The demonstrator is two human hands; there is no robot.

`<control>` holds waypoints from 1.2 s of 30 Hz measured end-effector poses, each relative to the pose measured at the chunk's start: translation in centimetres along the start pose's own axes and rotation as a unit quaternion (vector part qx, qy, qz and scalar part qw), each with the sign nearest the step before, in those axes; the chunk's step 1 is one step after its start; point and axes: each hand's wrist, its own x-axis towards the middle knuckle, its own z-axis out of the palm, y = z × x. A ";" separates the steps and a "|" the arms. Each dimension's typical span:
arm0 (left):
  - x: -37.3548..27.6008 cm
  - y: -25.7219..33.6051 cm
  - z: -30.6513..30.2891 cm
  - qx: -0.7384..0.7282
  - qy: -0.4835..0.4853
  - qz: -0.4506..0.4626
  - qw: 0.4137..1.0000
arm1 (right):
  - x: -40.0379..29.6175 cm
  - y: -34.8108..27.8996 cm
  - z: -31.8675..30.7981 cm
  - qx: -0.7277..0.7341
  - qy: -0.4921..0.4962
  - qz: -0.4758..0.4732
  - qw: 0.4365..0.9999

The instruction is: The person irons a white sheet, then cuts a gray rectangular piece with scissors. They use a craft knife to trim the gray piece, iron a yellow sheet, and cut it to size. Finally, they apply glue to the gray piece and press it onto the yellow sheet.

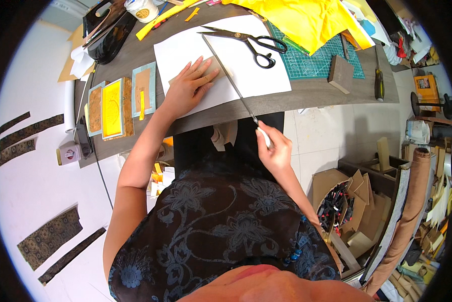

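My left hand (pixel 190 86) lies flat with its fingers spread on a thin tan piece (pixel 220 72), pressing it against a sheet of white paper (pixel 260 81). The hand hides much of the tan piece. In my right hand (pixel 275 147), at the table's front edge, is the white handle of a long, thin metal tool (pixel 229 75), perhaps a file or rod. Its shaft slants up and left across the tan piece's right end. The tip reaches the blades of black-handled tailor's shears (pixel 241 36), which lie on the paper.
Framed yellow and brown pieces (pixel 112 109) stand left of the paper. Right of it are a green cutting mat (pixel 305 68), yellow material (pixel 305 19), a grey-brown block (pixel 341 74) and a screwdriver (pixel 379 83). A cardboard box (pixel 326 181) sits low at the right.
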 end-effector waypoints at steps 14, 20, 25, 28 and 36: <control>0.0 -0.2 0.1 -0.010 -0.008 0.001 1.000 | 0.5 -0.1 0.2 0.007 -0.026 0.040 0.999; 0.0 -0.1 0.0 -0.014 0.003 0.004 1.000 | 0.3 -0.4 -0.3 0.018 0.005 -0.012 1.000; 0.0 -0.3 0.3 -0.011 0.001 0.002 1.000 | 0.6 0.0 0.4 -0.004 -0.054 0.068 0.996; -0.2 -0.4 0.3 -0.012 0.002 0.002 1.000 | -0.1 -0.5 -0.1 -0.009 -0.020 0.010 1.000; -0.2 -0.2 0.1 -0.032 0.013 0.009 0.999 | 0.2 -0.1 0.3 -0.050 -0.007 0.041 0.998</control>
